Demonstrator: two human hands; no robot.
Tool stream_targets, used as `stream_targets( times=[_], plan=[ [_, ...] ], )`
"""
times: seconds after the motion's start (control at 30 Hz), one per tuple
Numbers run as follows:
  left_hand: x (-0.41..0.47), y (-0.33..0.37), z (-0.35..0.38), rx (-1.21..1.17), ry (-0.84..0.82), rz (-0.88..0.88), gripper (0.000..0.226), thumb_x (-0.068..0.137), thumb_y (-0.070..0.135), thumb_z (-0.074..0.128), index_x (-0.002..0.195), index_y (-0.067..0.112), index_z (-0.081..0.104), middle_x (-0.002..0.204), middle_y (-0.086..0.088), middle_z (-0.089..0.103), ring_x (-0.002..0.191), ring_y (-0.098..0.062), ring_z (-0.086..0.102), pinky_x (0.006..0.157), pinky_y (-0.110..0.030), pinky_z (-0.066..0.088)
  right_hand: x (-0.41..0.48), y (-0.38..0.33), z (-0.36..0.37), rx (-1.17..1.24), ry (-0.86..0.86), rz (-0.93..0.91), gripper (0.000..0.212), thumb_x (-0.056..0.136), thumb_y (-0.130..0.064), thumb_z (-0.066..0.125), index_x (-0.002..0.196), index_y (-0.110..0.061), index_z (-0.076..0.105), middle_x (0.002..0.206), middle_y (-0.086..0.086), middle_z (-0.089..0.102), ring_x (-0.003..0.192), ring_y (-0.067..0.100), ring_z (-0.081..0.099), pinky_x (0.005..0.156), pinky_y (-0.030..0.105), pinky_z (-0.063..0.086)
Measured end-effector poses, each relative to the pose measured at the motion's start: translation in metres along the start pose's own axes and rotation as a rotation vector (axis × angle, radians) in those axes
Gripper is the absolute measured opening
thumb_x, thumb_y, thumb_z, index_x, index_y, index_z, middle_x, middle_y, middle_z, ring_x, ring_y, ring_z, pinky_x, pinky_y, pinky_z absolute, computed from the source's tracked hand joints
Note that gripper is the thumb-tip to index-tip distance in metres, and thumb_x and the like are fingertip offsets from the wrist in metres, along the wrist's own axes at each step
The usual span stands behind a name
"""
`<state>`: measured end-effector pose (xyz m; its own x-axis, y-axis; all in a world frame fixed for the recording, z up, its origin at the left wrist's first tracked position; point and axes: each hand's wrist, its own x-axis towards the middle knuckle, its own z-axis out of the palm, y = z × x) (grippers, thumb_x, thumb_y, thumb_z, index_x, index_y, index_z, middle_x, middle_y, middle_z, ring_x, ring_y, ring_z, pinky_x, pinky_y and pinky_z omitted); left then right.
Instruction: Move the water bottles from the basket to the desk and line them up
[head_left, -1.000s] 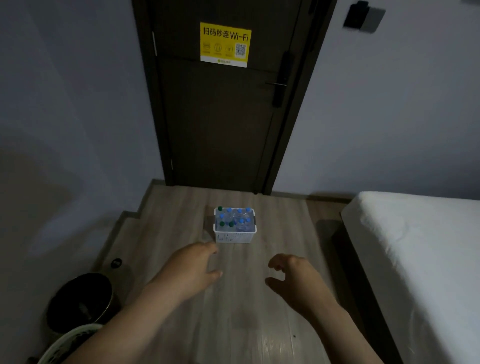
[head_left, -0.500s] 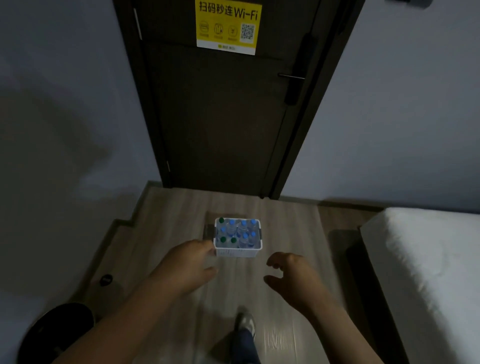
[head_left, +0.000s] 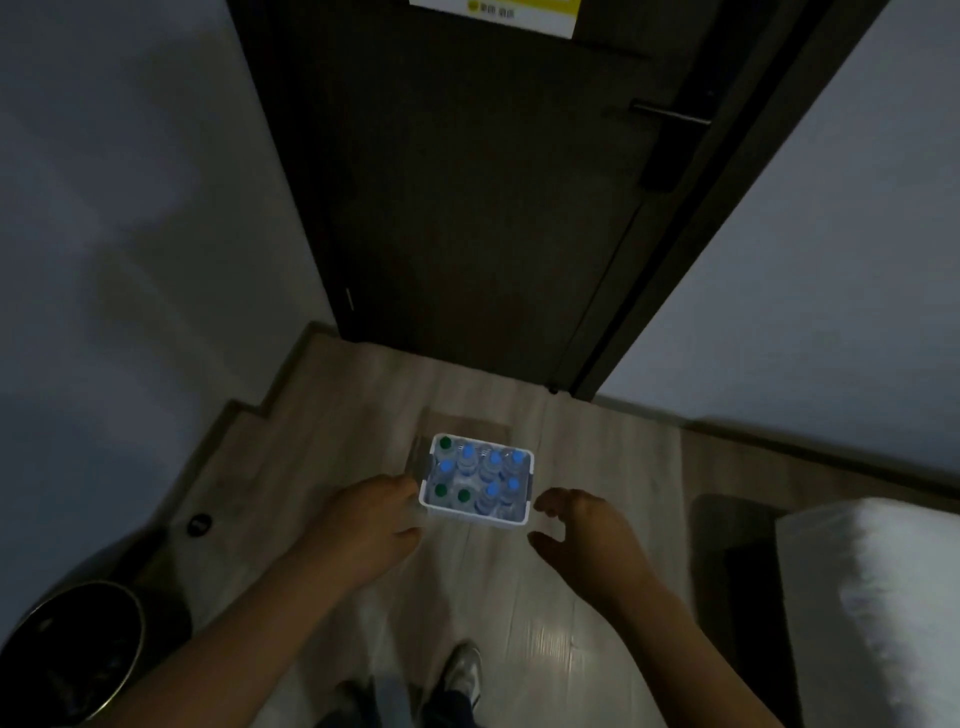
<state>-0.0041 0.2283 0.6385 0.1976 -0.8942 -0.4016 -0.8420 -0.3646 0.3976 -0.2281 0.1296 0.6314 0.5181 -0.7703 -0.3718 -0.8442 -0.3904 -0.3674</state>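
Water bottles (head_left: 488, 470) stand upright and packed close in a small white basket (head_left: 470, 513), most with blue caps and three with green ones. The basket sits on the pale wood floor (head_left: 358, 415), in front of a dark door (head_left: 467, 208). The left grip (head_left: 371, 519) is at the basket's near left corner, released, with fingers and thumb spread apart on either side of that corner; whether it touches the plastic is unclear. The right grip (head_left: 587, 532) hangs just beside the near right corner, fingers loosely curved and holding nothing, a small gap between it and the basket. A shoe (head_left: 464, 670) shows at the bottom edge between the forearms. A dark round bin (head_left: 72, 654) stands at the lower left, and the white bed (head_left: 883, 597) lies along the right.
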Motion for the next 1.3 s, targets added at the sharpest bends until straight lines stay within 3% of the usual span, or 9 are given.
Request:
stream_targets(
  times=[0.2, 0.47, 0.77, 1.0, 1.17, 1.3],
  plan=[
    [0.056, -0.009, 0.019, -0.015, -0.020, -0.001, 0.036, 0.091, 0.027, 0.056, 0.123, 0.012, 0.053, 0.124, -0.006, 0.059, 0.111, -0.019, 0.056, 0.092, -0.024, 0.040, 0.051, 0.018, 0.027, 0.036, -0.029, 0.002, 0.037, 0.088, -0.039, 0.061, 0.123, -0.025, 0.058, 0.116, -0.003, 0.063, 0.102, 0.010, 0.059, 0.085, 0.022, 0.049],
    [0.130, -0.052, 0.070, 0.023, -0.081, -0.032, 0.040, 0.091, 0.034, 0.054, 0.125, 0.014, 0.052, 0.126, -0.004, 0.059, 0.112, -0.017, 0.056, 0.095, -0.025, 0.040, 0.122, 0.040, 0.085, 0.049, -0.062, 0.047, 0.042, 0.089, -0.037, 0.061, 0.129, -0.025, 0.054, 0.120, -0.002, 0.062, 0.105, 0.011, 0.059, 0.087, 0.022, 0.049],
    [0.218, -0.120, 0.170, 0.038, -0.125, -0.013, 0.036, 0.092, 0.033, 0.053, 0.123, 0.013, 0.053, 0.123, -0.006, 0.060, 0.110, -0.018, 0.057, 0.094, -0.026, 0.040, 0.214, 0.072, 0.193, 0.028, -0.096, 0.052, 0.046, 0.092, -0.038, 0.058, 0.134, -0.023, 0.049, 0.129, -0.001, 0.058, 0.113, 0.012, 0.057, 0.094, 0.023, 0.047],
    [0.277, -0.169, 0.256, 0.008, -0.116, 0.022, 0.034, 0.093, 0.034, 0.053, 0.125, 0.022, 0.050, 0.126, 0.003, 0.057, 0.111, -0.010, 0.055, 0.091, -0.018, 0.037, 0.268, 0.103, 0.295, 0.060, -0.077, 0.034, 0.043, 0.091, -0.036, 0.059, 0.132, -0.025, 0.050, 0.127, -0.003, 0.058, 0.112, 0.009, 0.057, 0.093, 0.020, 0.045],
    [0.322, -0.202, 0.316, 0.026, -0.087, 0.012, 0.019, 0.091, 0.033, 0.056, 0.108, 0.025, 0.052, 0.110, 0.004, 0.061, 0.083, -0.005, 0.048, 0.075, -0.016, 0.033, 0.309, 0.133, 0.362, 0.097, -0.025, 0.025, 0.042, 0.089, -0.031, 0.063, 0.129, -0.021, 0.053, 0.126, -0.001, 0.060, 0.112, 0.011, 0.059, 0.095, 0.025, 0.048],
    [0.356, -0.224, 0.365, 0.003, -0.062, 0.007, 0.015, 0.090, 0.031, 0.057, 0.102, 0.022, 0.053, 0.111, 0.002, 0.062, 0.095, -0.011, 0.057, 0.077, -0.019, 0.039, 0.345, 0.155, 0.414, 0.120, -0.005, 0.018, 0.040, 0.086, -0.032, 0.066, 0.123, -0.018, 0.057, 0.120, 0.001, 0.062, 0.103, 0.014, 0.061, 0.088, 0.024, 0.049]
  ],
)
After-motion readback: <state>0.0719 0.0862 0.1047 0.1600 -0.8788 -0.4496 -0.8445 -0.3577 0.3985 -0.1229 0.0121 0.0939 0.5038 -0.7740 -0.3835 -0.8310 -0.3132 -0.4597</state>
